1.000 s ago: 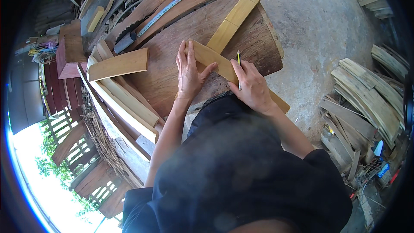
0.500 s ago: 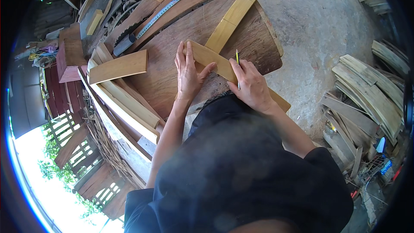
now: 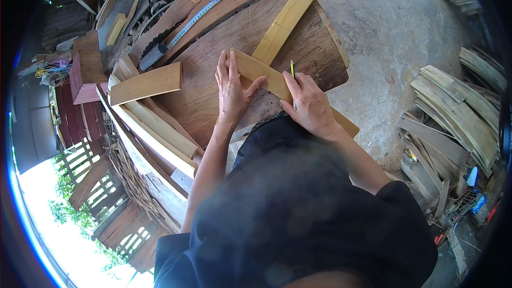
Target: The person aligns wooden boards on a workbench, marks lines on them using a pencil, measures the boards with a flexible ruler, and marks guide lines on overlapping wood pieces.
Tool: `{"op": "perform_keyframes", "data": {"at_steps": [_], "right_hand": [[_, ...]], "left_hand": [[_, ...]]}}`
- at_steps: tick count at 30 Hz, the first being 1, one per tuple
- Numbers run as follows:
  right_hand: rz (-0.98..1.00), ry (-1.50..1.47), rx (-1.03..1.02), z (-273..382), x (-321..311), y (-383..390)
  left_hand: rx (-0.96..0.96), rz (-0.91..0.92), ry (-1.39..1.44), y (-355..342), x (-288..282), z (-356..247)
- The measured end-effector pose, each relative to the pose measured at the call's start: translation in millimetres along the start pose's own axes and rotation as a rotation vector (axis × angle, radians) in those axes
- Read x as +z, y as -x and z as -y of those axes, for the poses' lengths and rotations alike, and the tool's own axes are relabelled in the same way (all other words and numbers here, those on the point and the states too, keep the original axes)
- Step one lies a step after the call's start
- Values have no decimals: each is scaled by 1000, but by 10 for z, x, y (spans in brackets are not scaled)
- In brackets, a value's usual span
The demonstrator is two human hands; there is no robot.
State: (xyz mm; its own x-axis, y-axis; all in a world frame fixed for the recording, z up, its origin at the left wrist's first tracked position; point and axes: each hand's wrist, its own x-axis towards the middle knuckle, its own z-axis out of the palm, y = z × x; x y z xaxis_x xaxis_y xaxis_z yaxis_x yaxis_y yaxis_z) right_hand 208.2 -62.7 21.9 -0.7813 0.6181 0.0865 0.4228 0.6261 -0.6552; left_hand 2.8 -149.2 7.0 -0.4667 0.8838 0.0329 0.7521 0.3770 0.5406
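Board point(image 3: 256, 68): flat, narrow wood pc, honey-yellow, smooth face, faint grain, long edges near straight, corners slightly rounded at far-L end.
Board pos.: angled in front of person's torso, over near part of panel point(image 3: 198, 89); R portion hidden by R hand point(image 3: 308, 104).
L hand point(image 3: 233, 88): half open, fingers straight & close tog. at board's far-L end, thumb spread to its near edge.
R hand: loosely curled, on board's R portion, w/ pencil point(image 3: 292, 68) btwn fingers.
Pencil: slim, yellow-green w/ dark stripe, pointed end up.
Wood end point(image 3: 345, 124): tan, rounded corner, shows past R hand; can't tell if same pc as board.
Panel: broad, reddish-brown wood, streaky grain, rough-looking near R.
Strip point(image 3: 290, 18): yellow wood, straight, thin dark lines across; low end meets board in view, can't tell if touching.
Tape measure point(image 3: 213, 4): pale blade, fine marks, laid along curved planks.
Short board point(image 3: 146, 84): tan, smooth, atop pale curved pcs point(image 3: 154, 130) at L.
Floor point(image 3: 384, 37): grey, mottled concrete.
Change vs. 1 s ago: v. little; same grip, same board angle; hands, board & strip all sit a touch further L in view.
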Motion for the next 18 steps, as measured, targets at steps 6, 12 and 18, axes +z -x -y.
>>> {"op": "perform_keyframes", "data": {"at_steps": [6, 12, 18], "right_hand": [[-7, 0, -4, -2, -9, -4], [-10, 6, -1, -1, -17, -12], [-18, 2, -10, -10, -15, -8]], "left_hand": [[-21, 1, 12, -4, 4, -14], [8, 3, -1, -13, 14, -1], [3, -15, 6, -8, 10, -3]]}}
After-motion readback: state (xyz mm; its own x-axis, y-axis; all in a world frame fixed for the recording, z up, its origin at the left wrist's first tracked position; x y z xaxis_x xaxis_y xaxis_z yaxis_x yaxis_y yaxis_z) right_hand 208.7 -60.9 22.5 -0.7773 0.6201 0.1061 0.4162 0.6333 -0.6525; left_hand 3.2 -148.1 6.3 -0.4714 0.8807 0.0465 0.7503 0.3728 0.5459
